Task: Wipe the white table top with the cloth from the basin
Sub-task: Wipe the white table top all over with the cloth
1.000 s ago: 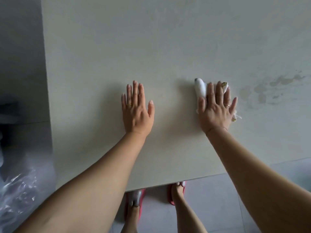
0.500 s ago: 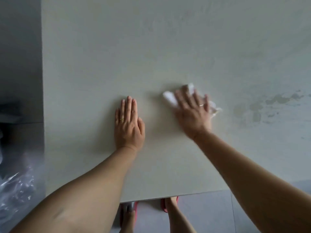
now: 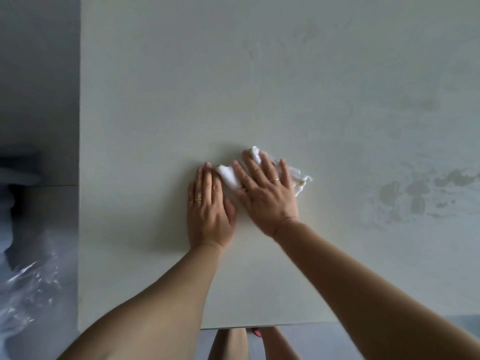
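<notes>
the left hand (image 3: 209, 209) lay flat and empty on the white table top (image 3: 155, 113), beside the right hand (image 3: 267, 196), which pressed the white cloth (image 3: 230, 176) flat under spread fingers; damp patches (image 3: 415, 193) lay farther right
</notes>
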